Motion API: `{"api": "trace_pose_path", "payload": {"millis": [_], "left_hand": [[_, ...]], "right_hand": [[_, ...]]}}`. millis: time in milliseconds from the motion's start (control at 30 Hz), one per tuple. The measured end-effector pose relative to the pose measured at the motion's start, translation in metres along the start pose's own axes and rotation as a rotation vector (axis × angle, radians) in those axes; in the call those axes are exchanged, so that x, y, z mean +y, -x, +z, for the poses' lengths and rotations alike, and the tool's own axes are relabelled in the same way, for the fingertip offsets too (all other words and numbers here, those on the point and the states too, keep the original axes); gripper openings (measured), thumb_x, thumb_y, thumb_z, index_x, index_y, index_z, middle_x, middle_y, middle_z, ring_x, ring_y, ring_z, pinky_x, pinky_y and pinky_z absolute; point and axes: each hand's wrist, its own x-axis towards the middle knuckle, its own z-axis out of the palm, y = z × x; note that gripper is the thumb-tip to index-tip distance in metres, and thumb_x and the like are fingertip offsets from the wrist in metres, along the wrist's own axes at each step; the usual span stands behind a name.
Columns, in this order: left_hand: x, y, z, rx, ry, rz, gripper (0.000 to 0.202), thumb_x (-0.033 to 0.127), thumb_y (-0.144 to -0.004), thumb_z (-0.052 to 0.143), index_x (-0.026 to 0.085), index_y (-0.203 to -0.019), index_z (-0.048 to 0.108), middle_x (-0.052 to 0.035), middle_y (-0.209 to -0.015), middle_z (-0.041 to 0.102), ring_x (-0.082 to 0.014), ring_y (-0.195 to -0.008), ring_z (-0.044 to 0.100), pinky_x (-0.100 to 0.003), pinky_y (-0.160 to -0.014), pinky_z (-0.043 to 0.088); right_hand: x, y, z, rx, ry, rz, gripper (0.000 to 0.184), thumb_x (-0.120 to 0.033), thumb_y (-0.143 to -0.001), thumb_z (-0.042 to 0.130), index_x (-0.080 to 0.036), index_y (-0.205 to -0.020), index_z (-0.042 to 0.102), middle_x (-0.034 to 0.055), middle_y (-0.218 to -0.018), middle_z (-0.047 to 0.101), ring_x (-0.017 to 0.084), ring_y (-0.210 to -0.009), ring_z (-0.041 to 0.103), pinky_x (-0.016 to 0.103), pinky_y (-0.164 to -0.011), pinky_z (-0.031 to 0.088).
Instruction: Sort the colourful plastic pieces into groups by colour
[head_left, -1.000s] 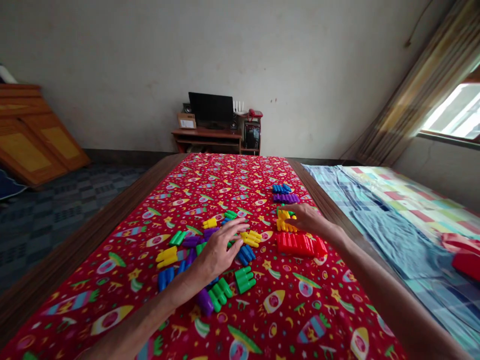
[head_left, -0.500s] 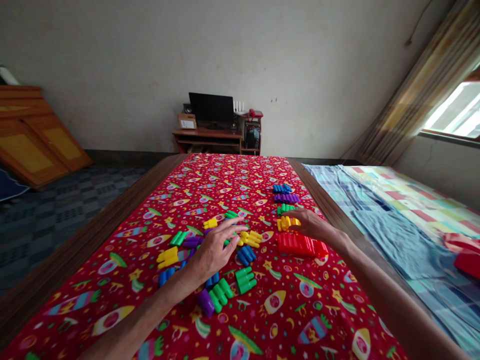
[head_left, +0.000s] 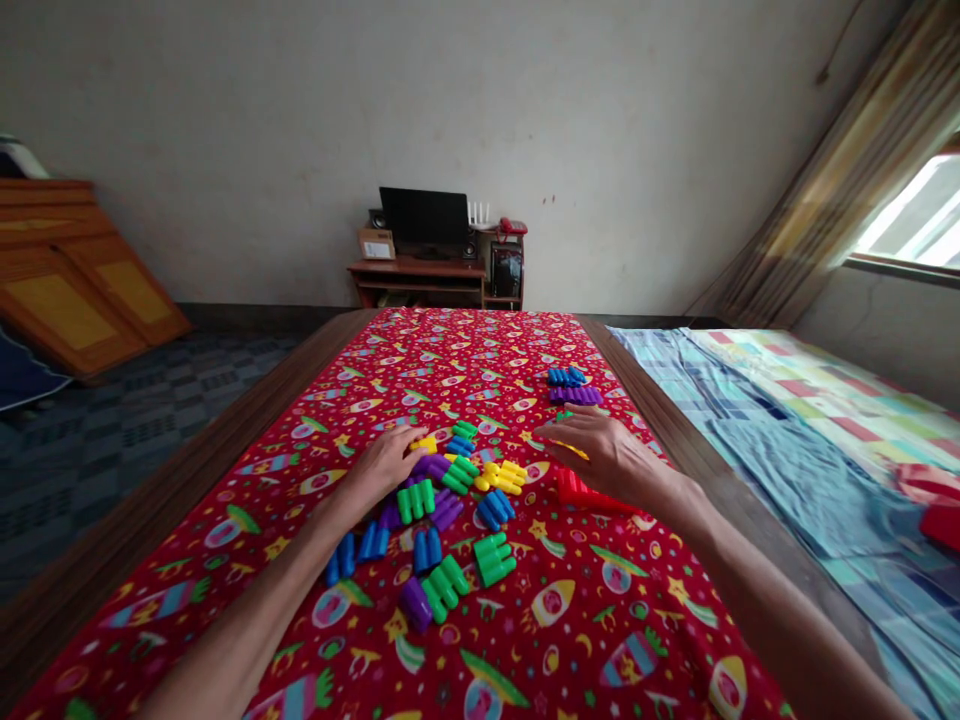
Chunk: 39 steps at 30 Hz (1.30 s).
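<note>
My left hand (head_left: 384,462) is at a small yellow building block (head_left: 426,444) on the far side of the loose pile, its fingers and thumb closed about the block's left end. Close by lie purple blocks (head_left: 447,510), green blocks (head_left: 415,501), blue blocks (head_left: 496,510) and a yellow cluster (head_left: 510,477). My right hand (head_left: 600,440) hovers open, fingers stretched leftward, over the sorted row at the right. Under it a yellow piece, a green piece and a joined red strip (head_left: 589,492) are partly hidden. Beyond it sit a purple strip (head_left: 576,396) and blue blocks (head_left: 566,376).
A red patterned cloth (head_left: 547,640) covers the long table, with its dark wooden edge (head_left: 300,370) showing. To the right is a bed with a checked cover (head_left: 810,470). A desk with a monitor (head_left: 424,218) stands by the far wall.
My left hand has moved left and away from me, from above the pile's middle to the yellow block, uncovering several blocks. My right hand has shifted slightly left, its fingers more extended.
</note>
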Motion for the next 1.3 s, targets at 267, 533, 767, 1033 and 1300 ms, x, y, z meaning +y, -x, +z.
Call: {"api": "trace_pose_path", "payload": {"millis": [267, 533, 767, 1033, 1300], "left_hand": [[0.019, -0.001, -0.009, 0.030, 0.142, -0.081, 0.035, 0.042, -0.067, 0.062, 0.018, -0.091, 0.068, -0.0056, -0.090, 0.073, -0.0242, -0.086, 0.068, -0.033, -0.078, 0.054], [0.109, 0.037, -0.014, -0.387, 0.896, -0.141, 0.074, 0.043, -0.066, 0.078, 0.018, -0.127, 0.044, -0.0025, -0.082, 0.072, -0.0193, -0.077, 0.068, -0.027, -0.068, 0.050], [0.116, 0.044, 0.001, -0.455, 1.011, -0.253, 0.096, 0.038, -0.060, 0.085, 0.018, -0.140, 0.037, 0.0003, -0.077, 0.070, -0.0146, -0.065, 0.065, -0.023, -0.063, 0.048], [0.112, 0.044, -0.003, -0.245, 0.789, -0.045, 0.051, 0.052, -0.079, 0.064, 0.017, -0.115, 0.058, -0.0080, -0.092, 0.072, -0.0235, -0.087, 0.070, -0.030, -0.072, 0.056], [0.110, 0.035, -0.021, -0.182, 0.684, -0.002, 0.041, 0.051, -0.077, 0.060, 0.016, -0.098, 0.067, -0.0078, -0.091, 0.074, -0.0244, -0.090, 0.070, -0.032, -0.074, 0.058]], "right_hand": [[-0.013, -0.008, 0.016, 0.025, -0.035, -0.005, 0.018, -0.016, -0.097, 0.046, -0.013, -0.098, 0.063, 0.0095, -0.081, 0.068, 0.017, -0.076, 0.063, 0.030, -0.071, 0.050], [-0.067, -0.016, 0.029, -0.077, -0.120, -0.123, 0.037, -0.006, -0.095, 0.039, -0.008, -0.131, 0.046, 0.0197, -0.132, 0.055, 0.025, -0.125, 0.050, 0.039, -0.094, 0.051], [-0.075, -0.010, 0.019, -0.189, -0.153, -0.084, 0.044, -0.009, -0.095, 0.042, -0.012, -0.139, 0.042, 0.0146, -0.123, 0.062, 0.022, -0.110, 0.058, 0.037, -0.091, 0.053], [0.011, 0.036, 0.009, 0.047, -0.129, 0.186, 0.039, -0.021, -0.091, 0.055, -0.016, -0.129, 0.057, 0.0138, -0.118, 0.067, 0.023, -0.104, 0.065, 0.036, -0.087, 0.053], [0.097, 0.107, 0.010, -0.031, -0.085, 0.558, 0.043, -0.034, -0.084, 0.059, -0.015, -0.121, 0.066, 0.0111, -0.091, 0.075, 0.017, -0.058, 0.065, 0.029, -0.060, 0.051]]}}
